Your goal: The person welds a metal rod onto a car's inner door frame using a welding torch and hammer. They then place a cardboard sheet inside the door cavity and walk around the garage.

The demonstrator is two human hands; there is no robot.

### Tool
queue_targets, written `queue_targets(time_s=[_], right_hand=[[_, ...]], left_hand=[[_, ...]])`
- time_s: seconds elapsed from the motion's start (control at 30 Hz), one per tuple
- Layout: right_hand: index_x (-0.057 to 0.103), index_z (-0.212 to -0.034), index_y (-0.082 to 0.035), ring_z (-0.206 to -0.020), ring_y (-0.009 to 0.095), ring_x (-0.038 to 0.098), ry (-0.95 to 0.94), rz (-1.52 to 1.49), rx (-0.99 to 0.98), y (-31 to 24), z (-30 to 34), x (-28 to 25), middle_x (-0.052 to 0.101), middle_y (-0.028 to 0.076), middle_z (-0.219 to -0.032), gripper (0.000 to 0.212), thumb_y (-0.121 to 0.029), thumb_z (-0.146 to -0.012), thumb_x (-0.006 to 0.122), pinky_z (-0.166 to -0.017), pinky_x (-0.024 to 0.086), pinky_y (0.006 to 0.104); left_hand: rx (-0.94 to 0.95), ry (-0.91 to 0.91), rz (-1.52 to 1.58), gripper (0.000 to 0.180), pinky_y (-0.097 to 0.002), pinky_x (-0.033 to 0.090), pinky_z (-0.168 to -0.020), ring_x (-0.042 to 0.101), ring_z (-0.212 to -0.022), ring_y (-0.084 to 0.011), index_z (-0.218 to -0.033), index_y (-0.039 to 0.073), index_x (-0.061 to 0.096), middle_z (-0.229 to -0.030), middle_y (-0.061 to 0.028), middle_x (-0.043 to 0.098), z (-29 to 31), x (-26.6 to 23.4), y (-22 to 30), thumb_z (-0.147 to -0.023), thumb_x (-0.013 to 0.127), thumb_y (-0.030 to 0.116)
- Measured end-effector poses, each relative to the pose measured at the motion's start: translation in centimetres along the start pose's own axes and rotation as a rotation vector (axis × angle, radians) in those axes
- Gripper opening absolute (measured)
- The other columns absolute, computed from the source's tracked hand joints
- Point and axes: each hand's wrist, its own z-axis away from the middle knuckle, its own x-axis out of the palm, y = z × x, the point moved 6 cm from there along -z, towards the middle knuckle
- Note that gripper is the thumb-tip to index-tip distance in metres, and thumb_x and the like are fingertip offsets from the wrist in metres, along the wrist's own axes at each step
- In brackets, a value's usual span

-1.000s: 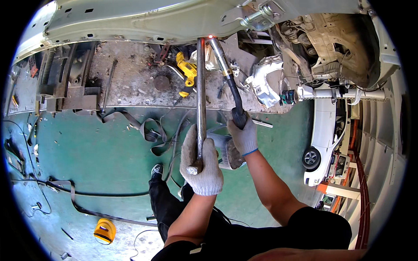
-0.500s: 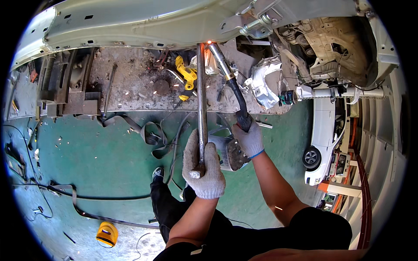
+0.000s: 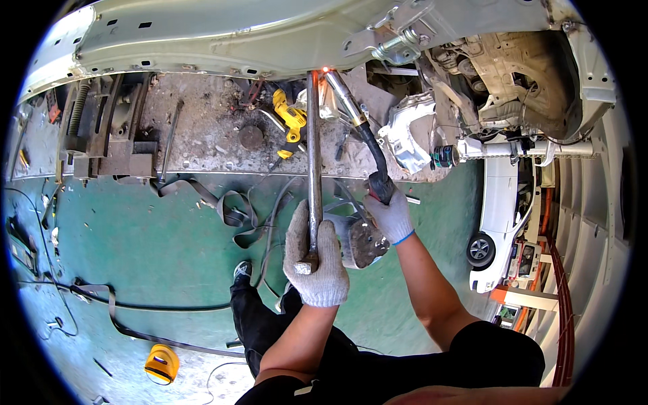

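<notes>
My left hand [image 3: 315, 260], in a pale knit glove, grips the lower end of a long metal bar [image 3: 314, 158]. The bar points away from me, and its far tip touches or nearly touches the lower edge of a pale green car body panel [image 3: 223, 40]. In my gloved right hand [image 3: 391, 214] is the black handle of a welding torch [image 3: 368, 142]. Its metal nozzle reaches the same edge, just right of the bar's tip. A bright orange glow [image 3: 326, 69] burns between the two tips, and the bar's end is lit orange.
On the grey bench [image 3: 209, 145] lie a yellow power tool [image 3: 290, 116], a metal rod [image 3: 171, 140] and a silver sheet part [image 3: 407, 131]. Straps and cables [image 3: 169, 308] cross the green floor, near a yellow case [image 3: 161, 363]. A white car [image 3: 496, 216] stands at right.
Both hands keep their grips, and the bar and torch stay at the panel edge. The view has shifted slightly. Flying sparks seen before are mostly gone.
</notes>
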Motion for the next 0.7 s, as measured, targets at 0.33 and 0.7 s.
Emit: queue_targets(time_s=[0.33,0.7], right_hand=[[0.069,-0.116,-0.001,-0.090,0.026,0.075,0.064,0.139,0.017,-0.9,1.6,0.5,0.076,0.017,-0.098,0.039,-0.024,-0.086,0.075,-0.084,0.057,0.0375],[0.069,-0.112,-0.002,-0.085,0.030,0.072,0.065,0.064,-0.178,-2.5,1.9,0.3,0.072,0.019,-0.092,0.036,-0.026,-0.086,0.073,-0.080,0.056,0.0426]], left_hand=[[-0.102,0.004,0.001,0.045,-0.0232,0.053,-0.076,0.062,-0.085,-0.0078,-0.143,-0.008,0.056,-0.111,-0.0076,0.069,0.4,0.0,0.2,-0.099,0.064,0.000],[-0.064,0.047,0.006,0.042,-0.0203,0.038,-0.050,0.048,-0.057,-0.0033,-0.142,-0.005,0.055,-0.086,-0.0027,0.062,0.2,1.3,1.9,-0.101,0.061,0.001]])
